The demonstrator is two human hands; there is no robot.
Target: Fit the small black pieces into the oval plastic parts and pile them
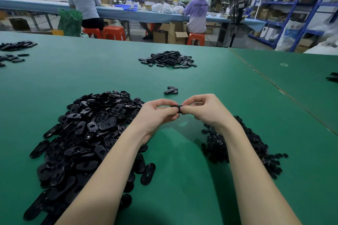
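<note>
A big heap of glossy black oval plastic parts (pixel 87 133) lies left of the left hand (pixel 155 115). That hand and the right hand (pixel 203 109) meet above the green table mat (pixel 182 170), fingers curled, pinching one black oval part (pixel 176 108) between them. A heap of small black pieces (pixel 256 150) sits under the right forearm. No writing is readable on the parts.

Both forearms bare, no sleeves or jewellery.

3 seated workers (pixel 84 0), orange stools (pixel 113 32)
</note>
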